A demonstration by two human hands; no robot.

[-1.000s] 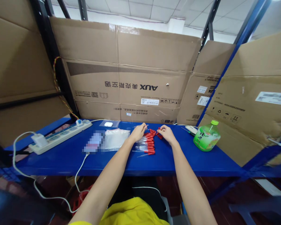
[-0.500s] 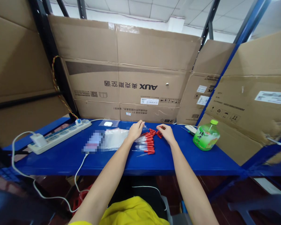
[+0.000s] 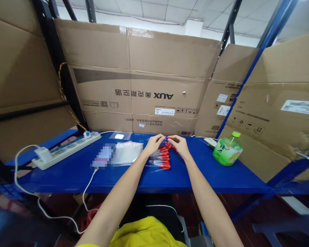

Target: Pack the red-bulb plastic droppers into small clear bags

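My right hand (image 3: 179, 144) pinches a red cap (image 3: 167, 138), best kept straight; my left hand (image 3: 153, 144) curls opposite, its grip unclear.

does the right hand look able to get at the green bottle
Probably yes: the blue tabletop leaves an open path rightward to the green bottle, though the right hand may be holding something small.

Phone (image 3: 103, 156) blurred into blocks, red piece (image 3: 168, 138) mostly hidden by fingers (image 3: 174, 138)
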